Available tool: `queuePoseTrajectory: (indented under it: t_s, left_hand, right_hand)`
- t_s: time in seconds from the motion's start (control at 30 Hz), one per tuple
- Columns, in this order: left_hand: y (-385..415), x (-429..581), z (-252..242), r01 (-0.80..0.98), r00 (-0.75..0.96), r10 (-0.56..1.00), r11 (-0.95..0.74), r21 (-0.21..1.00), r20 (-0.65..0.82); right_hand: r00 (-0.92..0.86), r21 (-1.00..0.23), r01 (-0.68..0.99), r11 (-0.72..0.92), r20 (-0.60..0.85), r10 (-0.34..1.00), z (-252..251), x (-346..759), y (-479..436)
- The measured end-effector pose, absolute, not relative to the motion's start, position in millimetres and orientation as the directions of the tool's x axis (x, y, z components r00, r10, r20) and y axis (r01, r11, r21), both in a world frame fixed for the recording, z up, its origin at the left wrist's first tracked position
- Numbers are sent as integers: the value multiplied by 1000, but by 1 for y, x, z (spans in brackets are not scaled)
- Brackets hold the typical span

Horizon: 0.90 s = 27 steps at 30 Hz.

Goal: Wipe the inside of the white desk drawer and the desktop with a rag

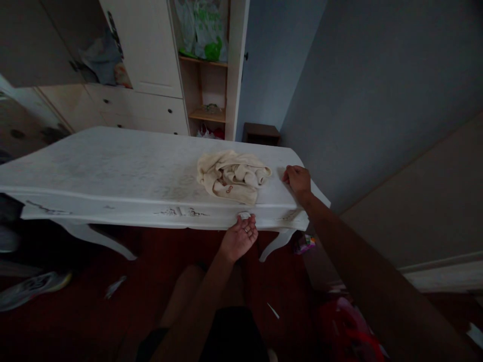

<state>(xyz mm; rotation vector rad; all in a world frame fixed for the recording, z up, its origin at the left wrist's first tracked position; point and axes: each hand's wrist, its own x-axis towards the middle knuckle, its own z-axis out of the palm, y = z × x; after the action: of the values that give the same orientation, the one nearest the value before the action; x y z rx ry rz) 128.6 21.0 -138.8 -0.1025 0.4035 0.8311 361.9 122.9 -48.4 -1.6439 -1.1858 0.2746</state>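
Observation:
A low white table (113,171) stands in front of me. On its right half lies a crumpled cream cloth (231,177). My left hand (239,239) is palm up just under the table's front edge, its fingers cupped round a small white object (244,215). My right hand (297,180) rests on the tabletop at the right end, fingers curled and pressed down, a little to the right of the cloth. What, if anything, lies under those fingers is hidden.
A white cabinet (151,50) with drawers and open shelves holding plastic bags (204,30) stands behind the table. A grey wall (377,90) runs along the right. On the dark red floor lie a shoe (33,287), scraps, and a red-pink object (350,327).

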Motion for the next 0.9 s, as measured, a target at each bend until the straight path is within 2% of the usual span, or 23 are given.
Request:
queuePoseTrajectory:
  t_s: [0.13, 0.5, 0.73, 0.9]
  left_hand:
    - [21, 134, -145, -744, 600, 693, 667, 38, -398]
    - [22, 133, -141, -720, 597, 679, 688, 87, -428]
    - [20, 130, -142, -761, 594, 709, 648, 20, -380]
    - [17, 134, -140, -781, 559, 725, 624, 40, -402]
  right_hand:
    - [477, -834, 550, 54, 366, 799, -50, 362, 124]
    - [479, -830, 556, 45, 364, 799, -52, 365, 126]
    - [487, -828, 560, 30, 358, 797, -47, 359, 121]
    - [473, -826, 562, 47, 367, 801, -48, 361, 122]
